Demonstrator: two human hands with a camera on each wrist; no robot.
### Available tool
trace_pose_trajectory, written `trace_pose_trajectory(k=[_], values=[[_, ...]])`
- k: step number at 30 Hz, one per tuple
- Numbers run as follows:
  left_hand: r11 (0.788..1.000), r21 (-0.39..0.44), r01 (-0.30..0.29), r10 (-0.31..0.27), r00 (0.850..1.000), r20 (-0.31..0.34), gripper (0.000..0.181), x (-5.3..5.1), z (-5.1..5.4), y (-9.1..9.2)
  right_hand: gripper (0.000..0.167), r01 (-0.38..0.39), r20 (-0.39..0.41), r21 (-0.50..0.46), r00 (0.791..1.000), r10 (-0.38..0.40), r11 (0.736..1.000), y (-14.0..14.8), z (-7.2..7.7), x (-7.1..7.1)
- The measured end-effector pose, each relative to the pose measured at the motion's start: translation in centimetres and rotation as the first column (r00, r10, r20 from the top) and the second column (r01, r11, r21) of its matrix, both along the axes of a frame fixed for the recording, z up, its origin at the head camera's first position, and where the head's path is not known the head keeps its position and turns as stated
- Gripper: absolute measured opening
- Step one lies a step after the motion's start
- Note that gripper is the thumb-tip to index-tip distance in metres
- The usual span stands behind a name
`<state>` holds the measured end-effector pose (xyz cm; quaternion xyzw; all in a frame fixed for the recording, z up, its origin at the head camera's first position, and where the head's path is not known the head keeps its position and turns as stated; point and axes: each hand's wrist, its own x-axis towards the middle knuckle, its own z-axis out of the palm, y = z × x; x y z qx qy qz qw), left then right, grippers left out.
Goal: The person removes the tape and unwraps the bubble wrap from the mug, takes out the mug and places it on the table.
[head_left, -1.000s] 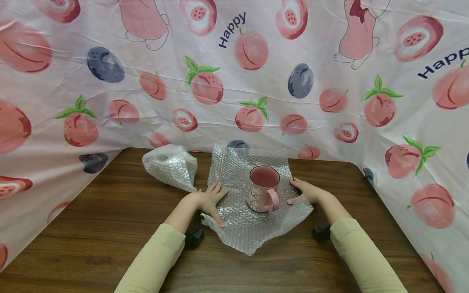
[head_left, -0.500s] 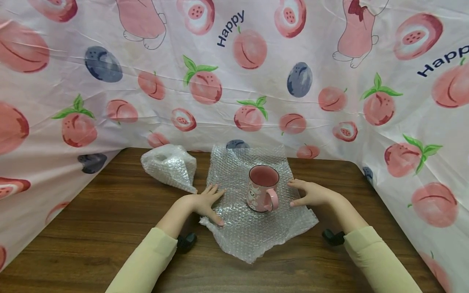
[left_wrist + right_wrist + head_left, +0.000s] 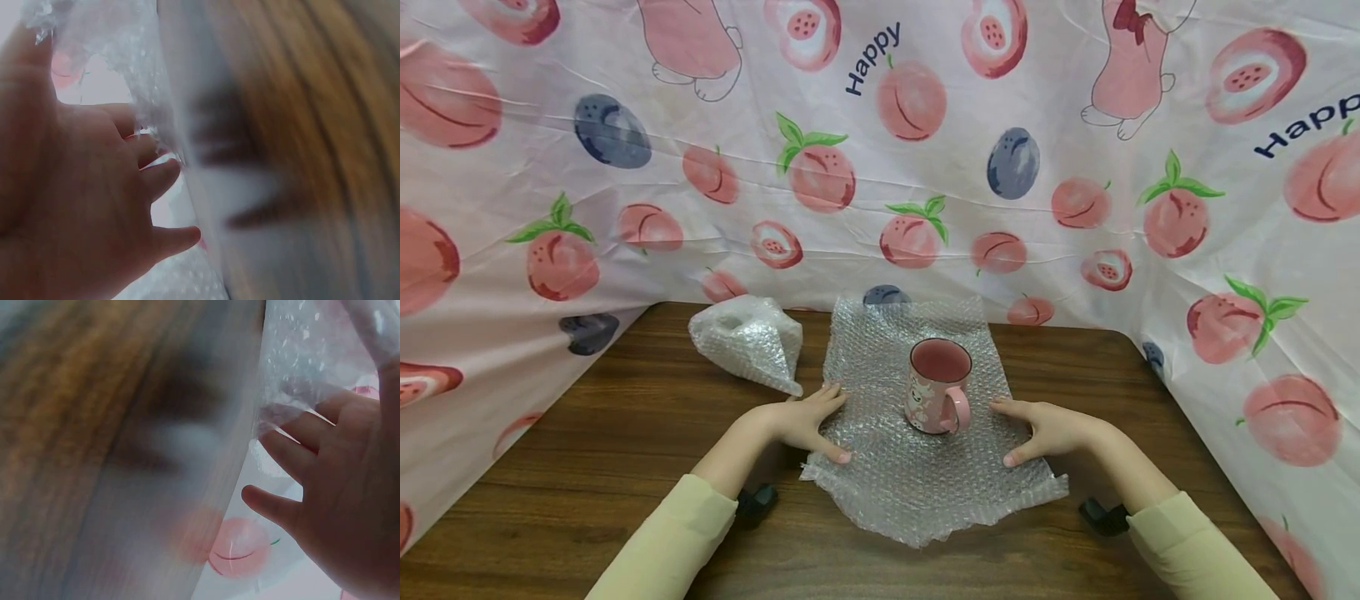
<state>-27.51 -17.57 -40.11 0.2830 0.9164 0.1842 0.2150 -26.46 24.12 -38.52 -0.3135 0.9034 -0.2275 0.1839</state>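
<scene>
At lower centre of the frame, an upright pink cylindrical mug (image 3: 932, 407) stands on a transparent bubble-wrap sheet (image 3: 891, 467), whose sides the left hand (image 3: 797, 422) and right hand (image 3: 1062, 425) touch with spread fingers.

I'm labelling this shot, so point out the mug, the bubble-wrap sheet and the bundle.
Mug (image 3: 933, 395), head view: outer wall.
Bubble-wrap sheet (image 3: 925, 475), head view: bare front part.
Bundle (image 3: 752, 343), head view: crumpled middle.

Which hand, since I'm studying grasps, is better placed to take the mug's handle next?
Likely the right hand: the handle juts from the pink mug toward its side, closer to it than to the left hand.
</scene>
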Motion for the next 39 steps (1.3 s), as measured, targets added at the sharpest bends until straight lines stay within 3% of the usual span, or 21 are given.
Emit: trace_pose_trajectory(k=[4,10,16,27,39], values=[[1.000,0.014,0.008,-0.008,1.000,0.003,0.111,0.1,0.1,-0.3,0.096,0.002,0.023,-0.005,1.000,-0.002,1.000,-0.2,0.0,0.8],[0.999,0.029,0.031,-0.031,0.999,0.008,0.109,0.4,0.3,-0.6,0.100,-0.023,-0.004,0.043,1.000,0.023,0.999,-0.5,0.0,2.1],[0.998,-0.023,0.056,-0.056,0.998,-0.008,0.111,0.4,0.1,-0.6,0.104,-0.014,-0.004,0.077,1.000,0.015,0.997,-0.6,-0.4,2.8],[0.988,-0.143,0.051,-0.055,0.998,-0.025,0.120,0.5,0.0,0.1,0.111,0.008,-0.029,0.119,1.000,-0.005,0.993,-0.7,-1.3,3.3],[0.981,-0.195,0.013,-0.014,1.000,0.000,0.126,0.5,0.5,0.8,0.112,0.019,-0.005,0.148,1.000,-0.019,0.989,-1.4,-1.0,3.8]])
